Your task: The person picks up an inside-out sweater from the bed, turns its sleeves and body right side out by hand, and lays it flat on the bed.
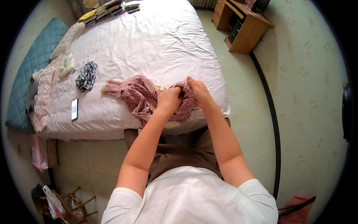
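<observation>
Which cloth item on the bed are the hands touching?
The pink knitted garment: the left hand and right hand are on it, while the spotted dark cloth and folded stacks lie apart.

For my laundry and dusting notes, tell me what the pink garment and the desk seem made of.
Pink garment: matte knit, perhaps wool or acrylic; ribbing and chunky, flecked stitches show.
Desk: seemingly wood or wood-effect board, smooth finish, by its flat brown panels; solid or veneered, unclear.

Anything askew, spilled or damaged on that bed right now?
No spill or damage shows. The polka-dot cloth lies crumpled left of the pink knitted garment, unlike the folded clothes stacked at the far end of the bed.
</observation>
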Tool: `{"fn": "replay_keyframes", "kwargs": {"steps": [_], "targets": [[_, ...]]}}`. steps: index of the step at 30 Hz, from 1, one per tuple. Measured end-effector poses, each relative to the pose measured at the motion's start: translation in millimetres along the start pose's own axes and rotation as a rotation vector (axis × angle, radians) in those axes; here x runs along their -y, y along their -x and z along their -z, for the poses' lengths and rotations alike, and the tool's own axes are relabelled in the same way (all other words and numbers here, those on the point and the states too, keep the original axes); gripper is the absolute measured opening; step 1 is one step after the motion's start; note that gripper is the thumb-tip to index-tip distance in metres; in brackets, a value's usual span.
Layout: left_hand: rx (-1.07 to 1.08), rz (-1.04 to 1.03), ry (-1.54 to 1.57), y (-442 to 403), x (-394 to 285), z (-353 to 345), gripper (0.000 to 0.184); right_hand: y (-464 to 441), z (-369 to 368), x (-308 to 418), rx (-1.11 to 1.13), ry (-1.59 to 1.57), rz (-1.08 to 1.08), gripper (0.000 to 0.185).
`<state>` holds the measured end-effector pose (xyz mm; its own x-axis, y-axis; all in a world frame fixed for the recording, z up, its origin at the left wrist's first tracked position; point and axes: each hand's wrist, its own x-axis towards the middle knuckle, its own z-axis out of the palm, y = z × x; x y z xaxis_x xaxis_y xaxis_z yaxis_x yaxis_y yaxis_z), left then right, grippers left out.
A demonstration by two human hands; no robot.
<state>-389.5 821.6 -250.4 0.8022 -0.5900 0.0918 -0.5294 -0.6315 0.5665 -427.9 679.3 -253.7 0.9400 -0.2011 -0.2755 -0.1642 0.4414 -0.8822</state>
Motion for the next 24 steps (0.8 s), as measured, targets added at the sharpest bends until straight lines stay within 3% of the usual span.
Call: {"fn": "replay_keyframes", "kwargs": {"steps": [2,6,12,15,17,19,22,24], "targets": [[0.019,-0.004,-0.163,-5.2,3.6,-11.8,0.015,1.7,-3.3,-3.4,0.015,-0.038,-0.006,0.033],[0.089,0.059,-0.094,-5.7,14.5,-23.4,0.015,-3.0,0.1,-11.5,0.087,-0.048,-0.015,0.034],[0.039,-0.008,0.294,-1.5,30.2,-38.4,0.017,5.0,-1.8,-6.7,0.116,-0.123,-0.056,0.034],[0.113,0.046,0.438,-3.5,38.7,-47.2,0.017,6.6,-7.4,-2.4,0.142,-0.055,-0.034,0.036],[0.032,0.115,0.678,-7.1,53.6,-65.3,0.016,0.9,-4.4,-5.8,0.129,-0.063,-0.035,0.036],[0.017,0.103,0.628,-8.3,52.6,-59.1,0.016,-3.4,4.8,-7.5,0.122,-0.069,-0.037,0.036],[-0.039,0.065,0.445,-4.8,51.4,-37.6,0.017,-6.3,35.1,-9.7,-0.008,0.177,0.113,0.026],[-0.081,0.089,0.47,-14.6,75.8,-50.7,0.02,-13.1,51.2,-26.5,-0.018,0.604,0.258,0.026]]}}
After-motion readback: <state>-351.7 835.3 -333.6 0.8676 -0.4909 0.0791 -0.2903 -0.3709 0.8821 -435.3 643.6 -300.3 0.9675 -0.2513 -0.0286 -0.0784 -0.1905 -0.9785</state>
